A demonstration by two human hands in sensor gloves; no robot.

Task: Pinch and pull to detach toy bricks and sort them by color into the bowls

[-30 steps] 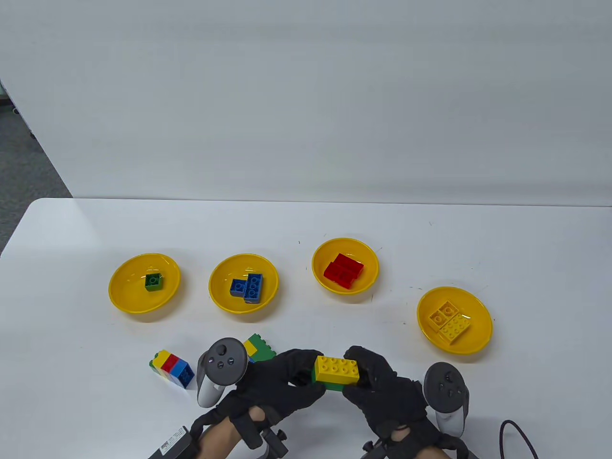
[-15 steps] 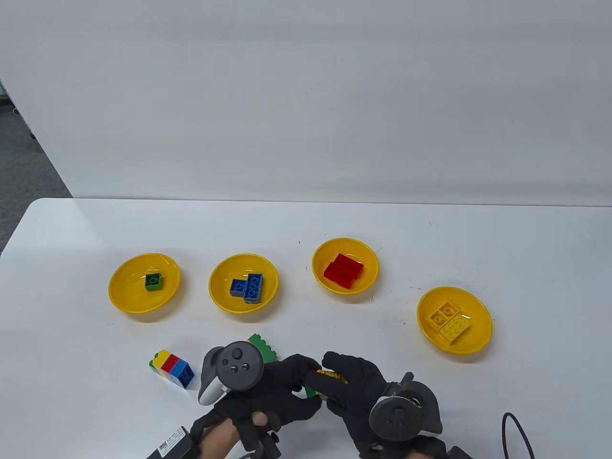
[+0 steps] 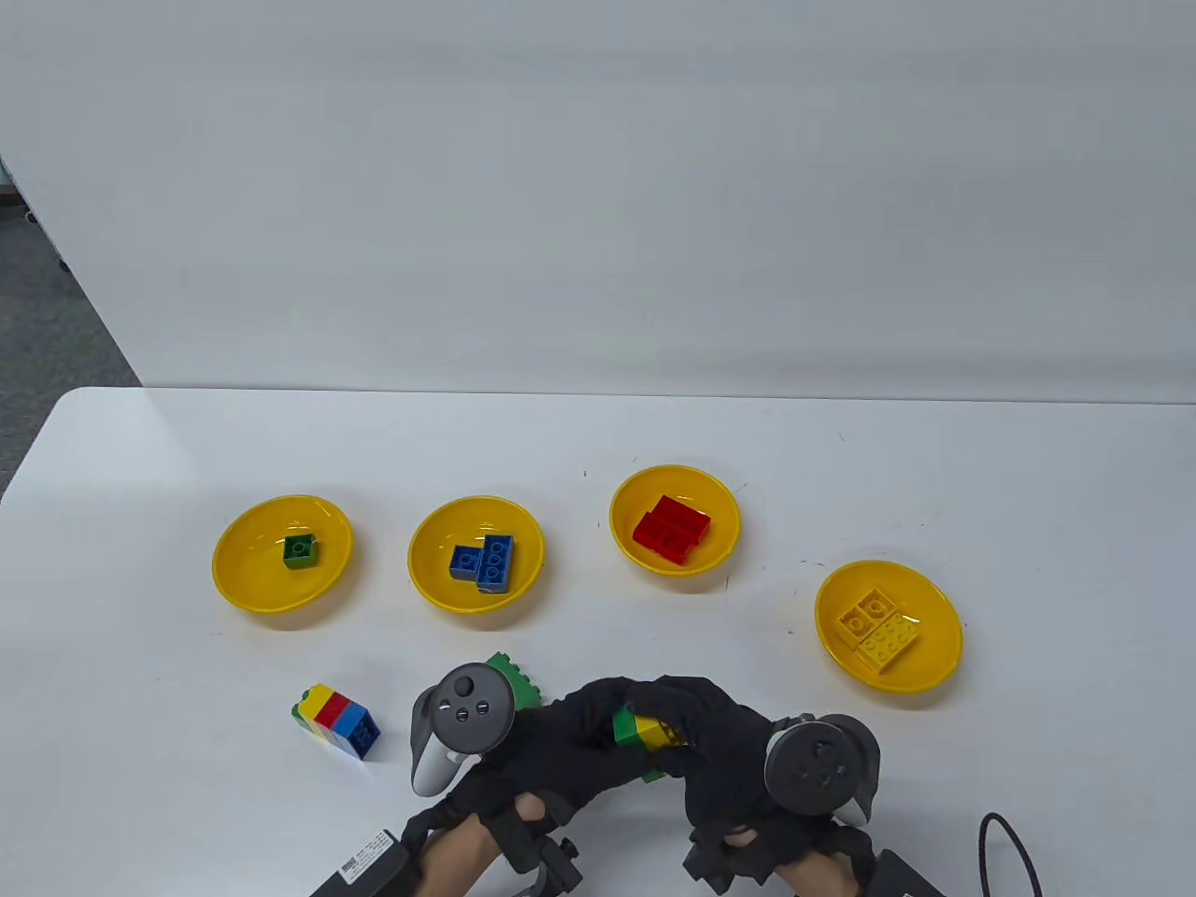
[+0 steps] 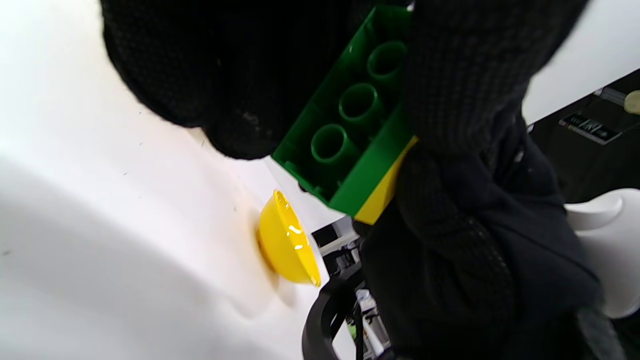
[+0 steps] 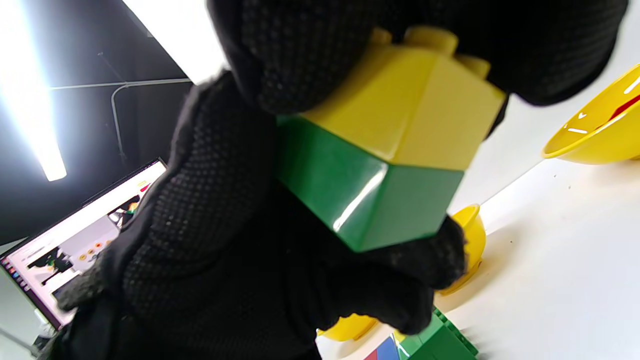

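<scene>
Table view: above the counter (image 3: 841, 448) near its front edge, left hand (image 3: 551, 747) and right hand (image 3: 724, 747) both grip the yellow-on-green brick pair (image 3: 645, 731). Left wrist view: green underside (image 4: 350, 125) shows. Right wrist view: fingers (image 5: 300, 55) curl around the yellow top.

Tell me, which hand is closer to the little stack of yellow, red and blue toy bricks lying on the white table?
Left. The left hand is just right of the yellow, red and blue brick stack; the right hand is farther right, beyond the left one.
</scene>
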